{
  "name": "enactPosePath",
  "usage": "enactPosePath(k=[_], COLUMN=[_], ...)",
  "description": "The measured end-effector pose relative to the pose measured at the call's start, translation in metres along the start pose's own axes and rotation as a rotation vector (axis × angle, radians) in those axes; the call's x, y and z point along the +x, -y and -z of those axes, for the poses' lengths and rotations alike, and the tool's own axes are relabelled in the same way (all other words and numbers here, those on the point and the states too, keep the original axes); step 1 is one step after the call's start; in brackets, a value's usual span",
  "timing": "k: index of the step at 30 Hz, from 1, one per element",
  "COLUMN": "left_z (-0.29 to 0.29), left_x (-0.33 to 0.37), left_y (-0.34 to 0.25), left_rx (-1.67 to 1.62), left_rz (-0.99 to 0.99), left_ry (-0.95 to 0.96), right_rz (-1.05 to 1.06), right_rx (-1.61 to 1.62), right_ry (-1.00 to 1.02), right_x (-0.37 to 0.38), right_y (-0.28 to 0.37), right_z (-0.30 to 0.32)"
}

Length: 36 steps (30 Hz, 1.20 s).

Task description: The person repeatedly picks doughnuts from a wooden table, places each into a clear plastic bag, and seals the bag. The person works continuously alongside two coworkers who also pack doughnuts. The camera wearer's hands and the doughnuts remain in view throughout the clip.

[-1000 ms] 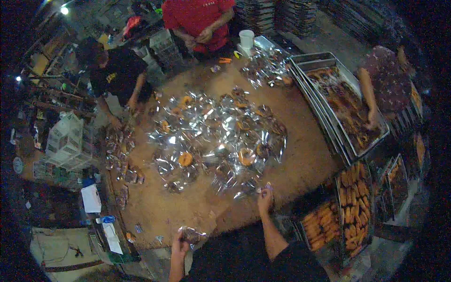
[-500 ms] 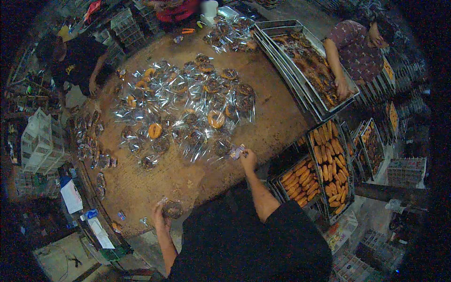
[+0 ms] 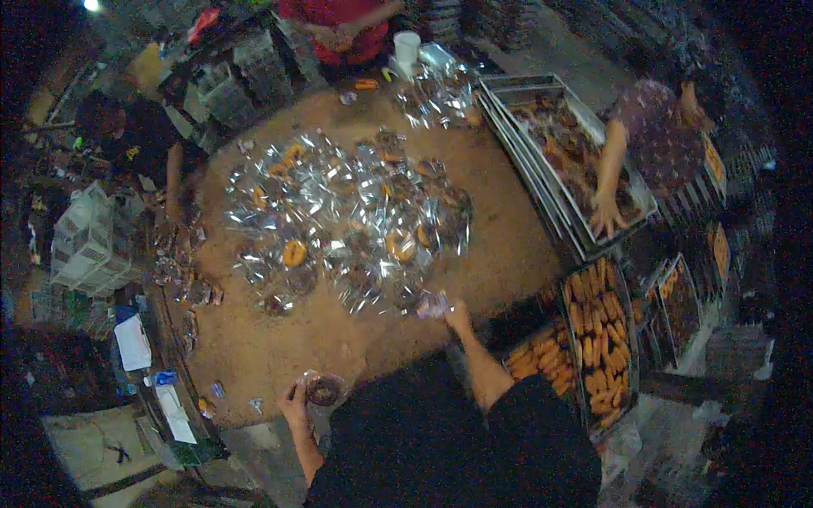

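At the near edge of the table, my left hand [image 3: 295, 408] is closed on the edge of a clear bag with a dark chocolate ring doughnut [image 3: 325, 390] in it. My right hand [image 3: 458, 320] reaches to the near right side of the pile, its fingers pinched on a small purple-and-white printed piece [image 3: 433, 306], blurred by motion; whether it is a label or a packet I cannot tell. Just beyond lies a wide heap of bagged doughnuts [image 3: 373, 222], mostly chocolate. Several plain golden ones, such as a ring doughnut [image 3: 294, 253], show among them.
The brown table [image 3: 246, 360] carries more bagged pieces along its left edge. Stacked metal trays [image 3: 542, 190] stand at the right, where a person's hand [image 3: 606, 217] is spread. Golden pastry sticks [image 3: 599, 326] fill trays beside my right arm. Two other people stand left and far.
The view has tilted, so everything sits lower. My hands keep their holds. The bagged doughnut in my left hand shows more fully. The co-worker's hand at the trays has spread its fingers.
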<state>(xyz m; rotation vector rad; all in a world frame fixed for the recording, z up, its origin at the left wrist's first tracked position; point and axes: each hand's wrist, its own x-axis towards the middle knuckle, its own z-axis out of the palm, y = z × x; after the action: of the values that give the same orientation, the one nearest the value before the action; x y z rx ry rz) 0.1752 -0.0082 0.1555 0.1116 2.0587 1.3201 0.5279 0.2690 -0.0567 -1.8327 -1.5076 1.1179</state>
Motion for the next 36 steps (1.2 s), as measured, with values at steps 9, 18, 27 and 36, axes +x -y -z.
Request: enactPosePath(k=[9, 18, 27, 36], left_z=[-0.037, -0.043, -0.035, -0.022], left_x=[-0.015, 0.004, -0.025, -0.014], left_y=[-0.027, -0.067, -0.120, -0.104], left_rx=[0.015, 0.081, -0.085, -0.137], left_rz=[-0.190, -0.393, -0.578, -0.376], left_ry=[-0.043, 0.208, 0.450, 0.548], right_rz=[-0.014, 0.331, 0.688, 0.491], right_rx=[0.023, 0.162, 0.226, 0.146], right_ry=[-0.031, -0.125, 0.587, 0.676], right_x=[-0.023, -0.015, -0.159, -0.191], right_y=[-0.009, 0.112, 0.325, 0.297], right_z=[-0.008, -0.002, -0.004, -0.023])
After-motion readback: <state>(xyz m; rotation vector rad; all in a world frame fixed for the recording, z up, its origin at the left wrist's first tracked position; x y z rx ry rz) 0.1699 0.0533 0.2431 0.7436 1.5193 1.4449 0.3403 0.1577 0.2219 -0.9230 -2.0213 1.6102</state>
